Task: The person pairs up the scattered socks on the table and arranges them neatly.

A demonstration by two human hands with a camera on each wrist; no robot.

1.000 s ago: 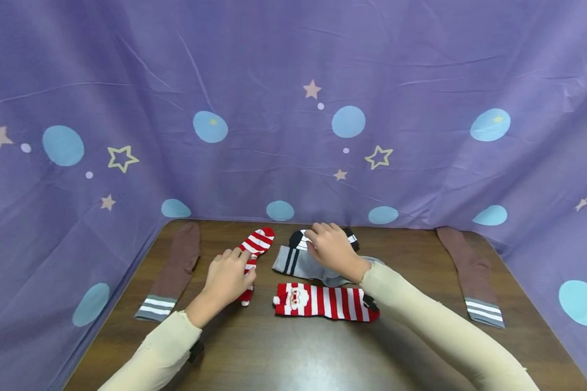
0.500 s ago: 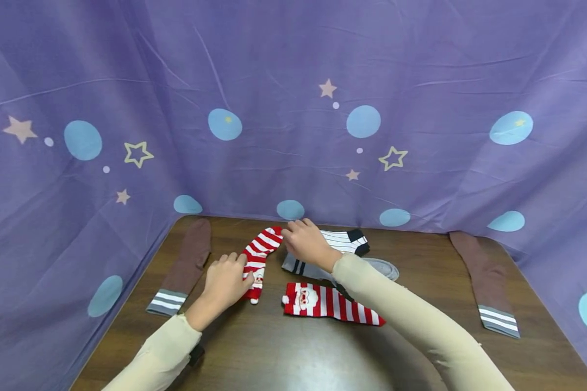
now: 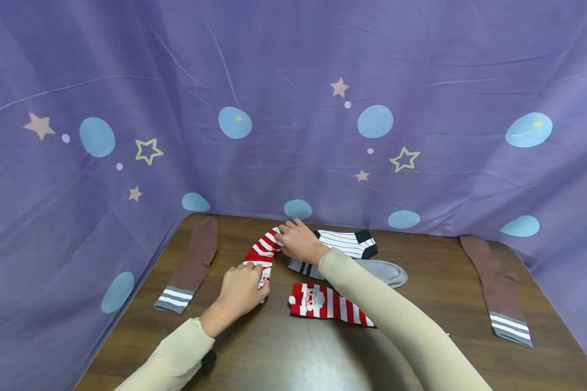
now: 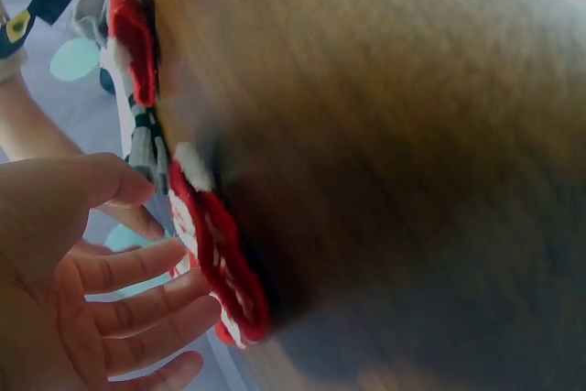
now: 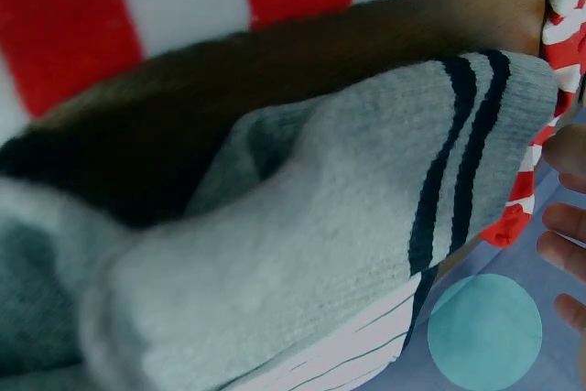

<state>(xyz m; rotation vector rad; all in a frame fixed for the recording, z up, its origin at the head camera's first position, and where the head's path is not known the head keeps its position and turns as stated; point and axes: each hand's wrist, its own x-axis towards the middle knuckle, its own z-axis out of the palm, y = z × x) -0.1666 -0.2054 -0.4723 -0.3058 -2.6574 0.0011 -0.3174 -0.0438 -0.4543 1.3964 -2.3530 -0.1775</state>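
In the head view a red-and-white striped sock [image 3: 264,247] with a Santa face lies left of centre, partly covered by both hands. My left hand [image 3: 241,288] is over its cuff end; the left wrist view shows the loosely bent fingers [image 4: 146,304] apart from the thumb, overlapping the cuff [image 4: 220,267]. My right hand [image 3: 300,241] is at the sock's toe end, its fingers [image 5: 563,235] slightly spread at the right edge of the right wrist view. A second striped Santa sock [image 3: 323,304] lies crosswise nearer, partly under the right forearm.
A grey sock [image 3: 379,269] with dark bands lies behind the second Santa sock, beside a white pinstriped ankle sock [image 3: 347,243]. Brown socks with striped cuffs lie at the table's left [image 3: 193,260] and right [image 3: 496,288]. A purple curtain [image 3: 293,108] hangs behind the wooden table [image 3: 274,347].
My right hand has moved left from over the grey and pinstriped socks to the left Santa sock's toe. My left hand stays by its cuff. The head view has shifted slightly.
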